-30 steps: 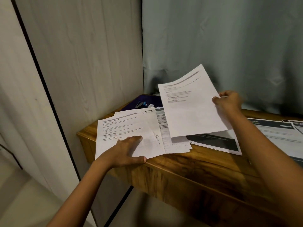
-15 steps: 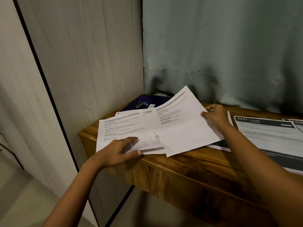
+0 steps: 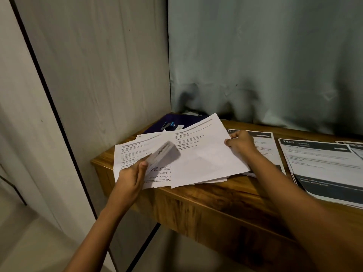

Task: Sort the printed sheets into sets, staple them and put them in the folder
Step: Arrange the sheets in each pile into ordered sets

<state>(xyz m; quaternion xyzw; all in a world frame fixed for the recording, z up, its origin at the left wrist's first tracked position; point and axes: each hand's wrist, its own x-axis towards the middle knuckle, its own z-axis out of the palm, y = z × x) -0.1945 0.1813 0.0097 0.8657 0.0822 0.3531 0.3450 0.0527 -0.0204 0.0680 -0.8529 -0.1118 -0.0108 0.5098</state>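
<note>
Desk (image 3: 216, 203) corner: stapler (image 3: 167, 125) on purple folder (image 3: 155, 128); hands (image 3: 131, 177) (image 3: 242, 144) grip sheets (image 3: 200, 160)

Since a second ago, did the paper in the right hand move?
Yes. The sheet in the right hand came down from in front of the curtain onto the pile on the wooden table.

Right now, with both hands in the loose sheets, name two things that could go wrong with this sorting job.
1. The loose sheets stick out past the front edge of the desk while the left hand lifts some, so they might slide to the floor.
2. The sheet in the right hand lies across those and the dark-headed print, so sets could get mixed before stapling.
</note>
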